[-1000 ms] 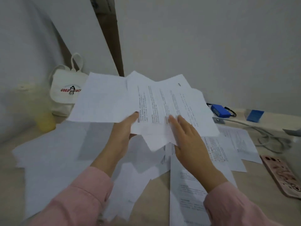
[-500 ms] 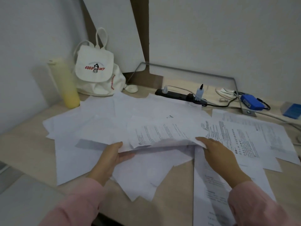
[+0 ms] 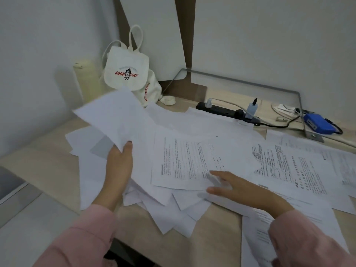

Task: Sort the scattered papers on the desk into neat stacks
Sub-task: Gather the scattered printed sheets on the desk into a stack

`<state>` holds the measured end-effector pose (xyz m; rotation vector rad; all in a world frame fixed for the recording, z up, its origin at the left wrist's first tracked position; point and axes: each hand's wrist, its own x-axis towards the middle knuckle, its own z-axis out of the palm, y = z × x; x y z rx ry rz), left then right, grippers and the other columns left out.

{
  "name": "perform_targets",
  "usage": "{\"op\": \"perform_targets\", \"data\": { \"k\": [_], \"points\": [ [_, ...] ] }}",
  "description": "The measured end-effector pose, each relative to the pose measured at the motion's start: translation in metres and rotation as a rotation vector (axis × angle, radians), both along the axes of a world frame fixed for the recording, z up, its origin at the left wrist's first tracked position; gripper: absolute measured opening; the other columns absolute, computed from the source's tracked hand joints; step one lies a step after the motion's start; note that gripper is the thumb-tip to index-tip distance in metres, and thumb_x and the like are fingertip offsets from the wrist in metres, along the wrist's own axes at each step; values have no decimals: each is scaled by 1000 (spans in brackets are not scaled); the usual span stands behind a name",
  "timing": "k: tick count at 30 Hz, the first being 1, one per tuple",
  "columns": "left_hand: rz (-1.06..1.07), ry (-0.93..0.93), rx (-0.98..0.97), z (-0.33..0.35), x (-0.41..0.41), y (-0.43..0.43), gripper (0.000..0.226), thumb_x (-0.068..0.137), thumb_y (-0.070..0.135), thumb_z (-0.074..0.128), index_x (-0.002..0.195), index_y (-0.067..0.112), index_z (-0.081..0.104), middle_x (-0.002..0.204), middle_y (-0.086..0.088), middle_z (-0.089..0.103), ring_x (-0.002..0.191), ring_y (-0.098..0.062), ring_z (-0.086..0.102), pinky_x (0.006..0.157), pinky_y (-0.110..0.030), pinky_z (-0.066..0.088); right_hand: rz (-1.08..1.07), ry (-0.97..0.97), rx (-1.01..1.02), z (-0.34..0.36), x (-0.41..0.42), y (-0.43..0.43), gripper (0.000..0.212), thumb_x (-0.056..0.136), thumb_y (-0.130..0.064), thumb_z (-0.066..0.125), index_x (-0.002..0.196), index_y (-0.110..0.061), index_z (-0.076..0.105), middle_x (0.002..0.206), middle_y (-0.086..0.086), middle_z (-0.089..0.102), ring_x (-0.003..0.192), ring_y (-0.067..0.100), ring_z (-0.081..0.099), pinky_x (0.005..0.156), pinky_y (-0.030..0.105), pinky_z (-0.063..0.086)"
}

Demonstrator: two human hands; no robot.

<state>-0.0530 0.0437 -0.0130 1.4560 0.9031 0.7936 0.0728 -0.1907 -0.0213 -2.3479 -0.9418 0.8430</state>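
Observation:
Many white sheets lie scattered and overlapping on the pale wooden desk (image 3: 44, 155). My left hand (image 3: 119, 166) grips a blank white sheet (image 3: 115, 116) by its near edge, thumb on top, and holds it tilted up over the left of the pile. A printed sheet (image 3: 185, 160) lies flat in the middle of the pile. My right hand (image 3: 237, 187) rests with fingers spread at that sheet's near right corner, its fingertips at the edge. More printed pages (image 3: 285, 166) spread to the right.
A white "GOOD LUCK" bag (image 3: 127, 74) and a pale yellow bottle (image 3: 86, 81) stand at the back left. A black power strip (image 3: 225, 111) with plugs, cables and a blue device (image 3: 318, 124) lie along the back. A grey metal frame (image 3: 296, 95) rises behind them.
The bundle held up in both hands came down onto the pile. My left hand has since lifted one blank sheet up and left, and my right hand moved to the printed sheet's corner.

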Motion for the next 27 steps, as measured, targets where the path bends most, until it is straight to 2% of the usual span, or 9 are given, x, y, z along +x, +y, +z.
{"op": "perform_targets", "data": {
  "k": [5, 8, 9, 11, 13, 16, 20, 24, 27],
  "points": [
    [-327, 83, 714, 34, -5, -21, 48, 94, 13, 37, 141, 26, 37, 134, 15, 42, 121, 1, 37, 96, 5, 21, -76, 433, 513, 20, -22, 34, 71, 61, -74, 61, 125, -61, 34, 138, -24, 43, 126, 1, 46, 107, 29, 35],
    [-602, 267, 1021, 33, 7, -53, 64, 89, 5, 39, 145, 30, 22, 154, 7, 26, 141, -8, 23, 117, -21, 16, -87, 514, 750, 40, -33, 50, 88, 61, -61, 73, 138, -39, 35, 138, -15, 50, 127, 7, 48, 107, 36, 39],
    [-663, 303, 1015, 42, 16, -69, 66, 92, 8, 41, 147, 31, 11, 157, 9, 14, 144, -5, 12, 119, -25, 11, -146, 542, 833, 55, -27, 45, 87, 63, -52, 76, 139, -32, 38, 136, -10, 53, 126, 10, 50, 105, 36, 41],
    [-777, 302, 942, 44, 19, -88, 72, 95, 25, 46, 141, 39, -7, 153, 23, -6, 140, 8, -8, 118, -17, -1, -292, 606, 978, 69, -24, 41, 54, 78, -26, 71, 129, -21, 53, 124, -3, 64, 115, 15, 60, 95, 32, 50],
    [-872, 262, 823, 39, 17, -86, 74, 91, 42, 51, 141, 40, -4, 147, 31, -10, 137, 14, -11, 114, -11, -3, -491, 603, 1027, 67, -14, 35, 22, 86, -5, 58, 103, -14, 68, 100, 2, 74, 99, 22, 68, 75, 27, 58],
    [-738, 253, 674, 37, 12, -70, 76, 85, 51, 54, 147, 34, 14, 148, 27, 1, 139, 8, -1, 116, -20, 5, -656, 534, 970, 63, 6, 19, 24, 84, 5, 51, 89, -12, 68, 82, 2, 74, 85, 27, 67, 68, 31, 56],
    [-433, 248, 440, 45, 14, -38, 82, 82, 47, 59, 148, 29, 13, 154, 13, 14, 142, -8, 16, 114, -31, 19, -630, 639, 787, 66, 28, 9, 18, 78, 3, 53, 92, -4, 62, 96, 14, 64, 84, 28, 60, 75, 35, 47],
    [-495, 225, -7, 50, 7, -21, 58, 83, 49, 58, 135, 33, 38, 125, 11, 56, 103, -9, 60, 84, -31, 49, -614, 659, 765, 67, 36, 20, 18, 82, 6, 49, 86, -6, 63, 95, 13, 63, 85, 29, 60, 78, 37, 47],
    [-461, 259, -1, 42, 1, -14, 31, 85, 47, 58, 110, 30, 57, 107, 7, 66, 90, -11, 65, 70, -27, 49, -734, 632, 845, 64, 40, 27, 23, 84, 8, 44, 84, -8, 61, 91, 13, 61, 80, 28, 58, 77, 37, 47]
  ]
}}
